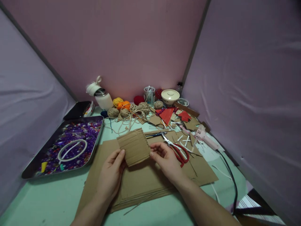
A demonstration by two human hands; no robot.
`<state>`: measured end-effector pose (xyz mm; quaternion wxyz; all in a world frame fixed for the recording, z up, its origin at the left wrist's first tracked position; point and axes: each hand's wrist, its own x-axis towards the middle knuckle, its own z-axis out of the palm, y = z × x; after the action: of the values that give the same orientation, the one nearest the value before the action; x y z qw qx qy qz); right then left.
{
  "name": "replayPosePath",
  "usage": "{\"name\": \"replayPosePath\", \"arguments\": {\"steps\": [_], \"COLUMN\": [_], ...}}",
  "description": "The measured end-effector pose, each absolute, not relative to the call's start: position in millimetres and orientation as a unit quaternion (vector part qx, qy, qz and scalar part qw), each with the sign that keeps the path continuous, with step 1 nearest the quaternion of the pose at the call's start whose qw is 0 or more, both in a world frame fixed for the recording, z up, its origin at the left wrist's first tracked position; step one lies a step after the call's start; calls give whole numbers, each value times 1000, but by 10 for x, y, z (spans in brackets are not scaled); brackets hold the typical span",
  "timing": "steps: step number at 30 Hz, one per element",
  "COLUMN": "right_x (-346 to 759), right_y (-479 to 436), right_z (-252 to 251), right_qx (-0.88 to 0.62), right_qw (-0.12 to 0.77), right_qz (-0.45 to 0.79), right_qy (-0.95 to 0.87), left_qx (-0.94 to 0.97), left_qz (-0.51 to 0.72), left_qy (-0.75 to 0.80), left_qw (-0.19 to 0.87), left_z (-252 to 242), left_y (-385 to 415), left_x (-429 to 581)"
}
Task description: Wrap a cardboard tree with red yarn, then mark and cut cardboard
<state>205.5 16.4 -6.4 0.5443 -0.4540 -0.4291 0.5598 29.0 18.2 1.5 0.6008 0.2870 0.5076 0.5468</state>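
A small square piece of corrugated cardboard (134, 147) is held up between my two hands, tilted a little. My left hand (112, 171) grips its lower left edge, thumb on the near face and the other fingers hidden behind. At the right edge, my right hand (166, 159) pinches the piece between thumb and fingertips. Beneath both hands lie large stacked cardboard sheets (138, 188). Scissors with red handles (181, 153) rest just beyond my right hand, their blades partly open. A dark pen (156, 134) lies behind the held piece.
On the left stands a metal tray (94, 150) of purple beads with a white hoop (72, 150). A pink glue gun (207, 138) with a black cord lies right. Yarn balls (124, 105), a jar (104, 99), a lidded bowl (170, 96) and red scraps (166, 115) line the back.
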Motion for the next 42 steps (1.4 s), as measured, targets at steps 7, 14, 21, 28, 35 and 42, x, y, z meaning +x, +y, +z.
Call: {"name": "replayPosePath", "arguments": {"steps": [7, 14, 21, 28, 35, 42], "right_x": [2092, 2856, 3901, 3977, 3952, 3447], "right_y": [163, 552, 1473, 1917, 1872, 1389], "right_z": [-78, 73, 252, 79, 174, 506], "right_qx": [-492, -622, -827, -860, -850, -748], "right_qw": [545, 527, 202, 114, 202, 397], "right_qz": [482, 221, 70, 99, 100, 110], "right_qy": [-477, -535, -521, -488, -476, -521], "left_qx": [321, 453, 504, 531, 544, 608], "left_qz": [507, 449, 427, 417, 417, 386], "left_qy": [551, 567, 564, 559, 555, 571], "left_qw": [580, 522, 495, 480, 471, 394], "left_z": [-8, -24, -29, -149, -146, -146], "left_y": [202, 227, 195, 214, 210, 178], "left_x": [261, 226, 221, 210, 180, 177]}}
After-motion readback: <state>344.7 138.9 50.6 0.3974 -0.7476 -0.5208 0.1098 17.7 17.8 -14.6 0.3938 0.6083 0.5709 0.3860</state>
